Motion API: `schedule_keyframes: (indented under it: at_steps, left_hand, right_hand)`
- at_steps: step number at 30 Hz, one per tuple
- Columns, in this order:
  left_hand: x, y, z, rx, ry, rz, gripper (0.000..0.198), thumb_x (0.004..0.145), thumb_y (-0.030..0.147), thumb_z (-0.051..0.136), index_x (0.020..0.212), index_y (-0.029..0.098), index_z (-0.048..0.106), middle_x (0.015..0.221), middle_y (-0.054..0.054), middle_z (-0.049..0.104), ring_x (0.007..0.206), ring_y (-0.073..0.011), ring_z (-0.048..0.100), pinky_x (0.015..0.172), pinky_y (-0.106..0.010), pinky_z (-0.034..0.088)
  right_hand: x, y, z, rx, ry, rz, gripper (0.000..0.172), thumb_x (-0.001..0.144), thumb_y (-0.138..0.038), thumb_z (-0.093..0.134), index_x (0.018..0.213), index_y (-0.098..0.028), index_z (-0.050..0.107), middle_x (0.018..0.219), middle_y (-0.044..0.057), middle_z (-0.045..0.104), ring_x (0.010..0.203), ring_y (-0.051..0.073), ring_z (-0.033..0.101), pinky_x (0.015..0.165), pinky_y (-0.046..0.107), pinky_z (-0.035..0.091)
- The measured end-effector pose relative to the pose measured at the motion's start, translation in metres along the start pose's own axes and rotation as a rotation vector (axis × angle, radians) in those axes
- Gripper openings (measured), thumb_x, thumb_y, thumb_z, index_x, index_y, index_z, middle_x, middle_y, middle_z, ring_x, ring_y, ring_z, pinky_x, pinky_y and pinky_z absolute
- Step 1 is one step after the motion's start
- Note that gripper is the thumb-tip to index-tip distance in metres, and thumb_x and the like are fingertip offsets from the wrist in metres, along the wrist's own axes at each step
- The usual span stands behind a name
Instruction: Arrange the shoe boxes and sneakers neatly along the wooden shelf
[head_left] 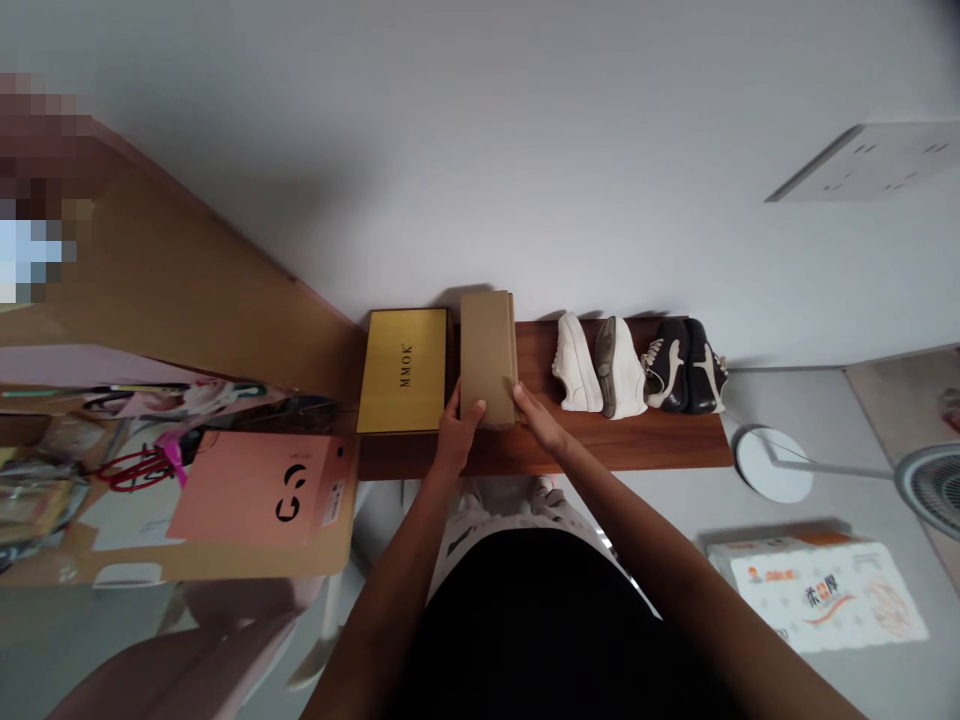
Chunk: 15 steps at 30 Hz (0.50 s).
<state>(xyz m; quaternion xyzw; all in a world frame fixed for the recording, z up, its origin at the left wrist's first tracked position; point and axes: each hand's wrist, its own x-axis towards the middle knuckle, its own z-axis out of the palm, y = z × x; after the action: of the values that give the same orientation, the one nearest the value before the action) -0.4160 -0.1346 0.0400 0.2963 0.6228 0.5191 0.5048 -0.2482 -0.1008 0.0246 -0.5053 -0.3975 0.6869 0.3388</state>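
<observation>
A plain brown cardboard box (pixel 486 350) stands on the dark wooden shelf (pixel 622 446), close to the wall. My left hand (pixel 457 432) grips its near left corner, thumb on top and fingers down the side. At the box's right side, my right hand (pixel 541 418) presses with its fingertips; the hand is partly stretched along the edge. Just left of the brown box lies a yellow box (pixel 403 372) marked MMOK. To the right, a pair of white sneakers (pixel 577 365) rests on its sides, followed by a pair of dark brown and cream sneakers (pixel 666 365).
A cluttered desk (pixel 247 562) with a pink box (pixel 255 485) stands at left, a pink chair (pixel 225 645) below it. On the floor at right are a white round base (pixel 774 464), a tissue pack (pixel 829 597) and a fan (pixel 934 488).
</observation>
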Motion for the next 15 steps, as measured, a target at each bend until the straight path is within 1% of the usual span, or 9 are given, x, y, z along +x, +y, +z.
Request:
schedule_keyframes:
  at_steps: [2,5,9,15]
  left_hand:
    - [0.000,0.000,0.002,0.039,-0.009,0.011,0.072,0.084,0.040,0.077,0.151,0.026,0.054,0.147,-0.007,0.062,0.139,-0.0287,0.055,0.121,-0.045,0.039]
    - [-0.001,-0.002,0.004,0.055,-0.003,0.015,0.072,0.085,0.040,0.077,0.152,0.027,0.053,0.151,-0.006,0.059,0.141,-0.0288,0.053,0.122,-0.045,0.039]
    - [-0.002,-0.010,0.005,0.075,-0.002,0.012,0.073,0.084,0.040,0.077,0.152,0.026,0.053,0.152,-0.006,0.057,0.142,-0.0281,0.052,0.122,-0.043,0.038]
    - [-0.003,-0.019,0.008,0.066,-0.007,-0.018,0.073,0.084,0.040,0.077,0.152,0.026,0.052,0.152,-0.006,0.058,0.139,-0.0279,0.055,0.121,-0.044,0.040]
  right_hand:
    - [-0.004,-0.010,0.006,0.022,-0.012,-0.021,0.079,0.083,-0.069,0.071,0.150,-0.031,0.055,0.143,0.004,0.065,0.139,0.028,0.055,0.120,0.047,0.042]
    - [-0.006,-0.017,0.012,0.040,0.006,-0.012,0.083,0.079,-0.063,0.077,0.150,-0.028,0.053,0.136,0.006,0.070,0.131,0.027,0.061,0.116,0.045,0.047]
    - [-0.006,-0.013,0.013,0.051,0.029,0.011,0.081,0.079,-0.062,0.075,0.149,-0.027,0.054,0.135,0.007,0.070,0.130,0.028,0.062,0.114,0.046,0.049]
    - [-0.008,-0.004,0.010,0.054,0.065,0.043,0.078,0.079,-0.062,0.075,0.145,-0.025,0.058,0.135,0.008,0.070,0.132,0.030,0.061,0.117,0.049,0.046]
